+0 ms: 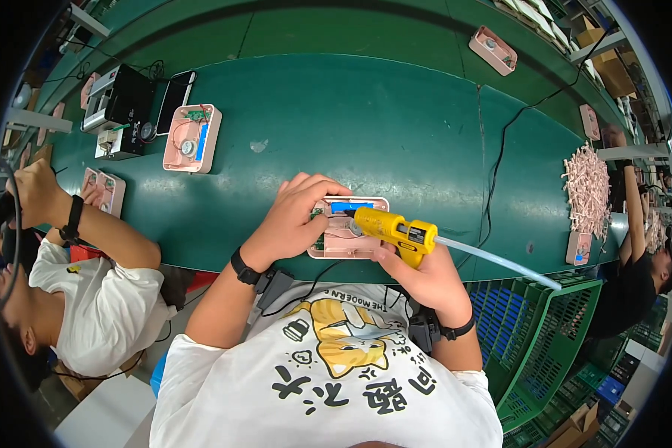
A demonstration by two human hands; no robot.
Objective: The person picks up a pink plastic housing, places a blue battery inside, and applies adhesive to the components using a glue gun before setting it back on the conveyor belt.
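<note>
In my right hand (pixel 422 278) is a yellow hot glue gun (pixel 393 228), gripped by its handle. A long translucent glue stick (pixel 493 261) sticks out of its back end toward the lower right. The gun's dark nozzle points left, over a pink plastic case (pixel 349 250) lying on the table in front of me. My left hand (pixel 297 216) holds the case at its left end, fingers along the far edge and thumb reaching inside. A blue battery (pixel 351 207) lies along the case's far wall, and a bit of green circuit board shows by my thumb. The gun covers part of the inside.
Another open pink case (pixel 192 138) with battery, speaker and board stands at the left, near a black machine (pixel 119 108). A black cable (pixel 500 149) crosses the green table. Pink small parts (pixel 586 190) pile up at right; a green crate (pixel 549 336) stands beside me. Co-workers sit at both sides.
</note>
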